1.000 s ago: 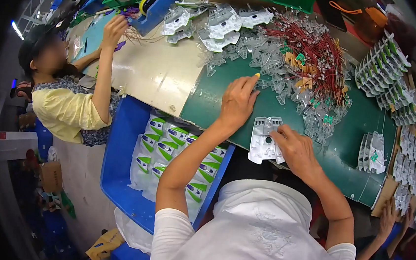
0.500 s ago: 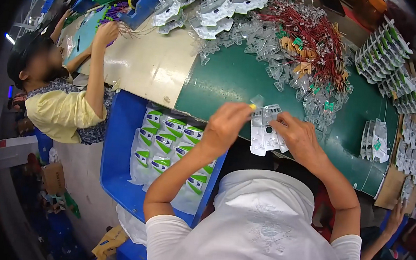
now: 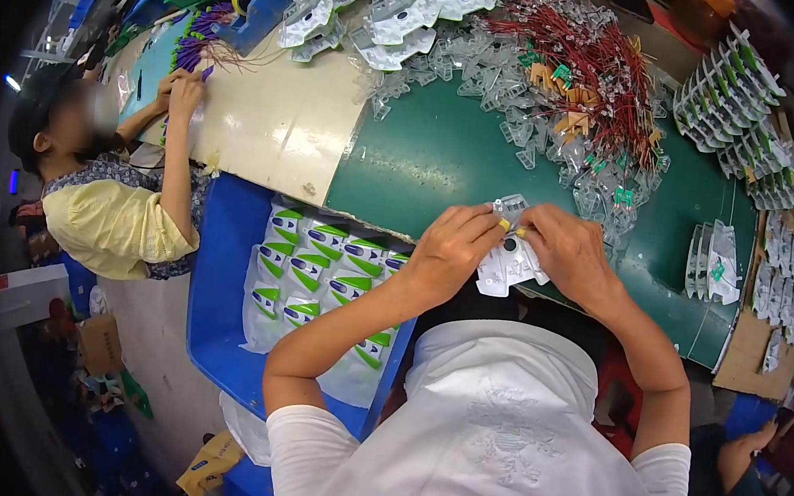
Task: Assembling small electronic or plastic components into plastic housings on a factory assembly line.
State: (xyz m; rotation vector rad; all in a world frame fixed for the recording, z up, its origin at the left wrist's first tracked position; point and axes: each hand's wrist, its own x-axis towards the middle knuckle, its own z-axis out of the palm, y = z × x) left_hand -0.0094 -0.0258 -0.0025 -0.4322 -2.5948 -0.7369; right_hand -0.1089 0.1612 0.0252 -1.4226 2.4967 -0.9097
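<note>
A white plastic housing (image 3: 507, 269) with a dark round hole is at the green table's near edge, in front of my body. My right hand (image 3: 571, 252) is closed on its right side, thumb and fingers over the upper part. From the left, my left hand (image 3: 458, 251) reaches in with its fingertips pinched together on the housing's upper middle. The fingertips of both hands nearly meet there, and small yellow coverings show at the tips. Whatever small part lies between the left fingertips is hidden.
Clear plastic pieces (image 3: 521, 127) and red wires (image 3: 610, 78) are heaped at the back. White housings stand stacked at the right (image 3: 726, 97) and lie at the back left (image 3: 403, 12). A blue bin (image 3: 211, 270) holds green-and-white packed parts. A co-worker (image 3: 117, 214) sits at left.
My left hand has moved right and down, bringing its pinched fingertips, which held a small clear plastic piece, onto the housing. The right hand has shifted slightly. The co-worker's hands have come together.
</note>
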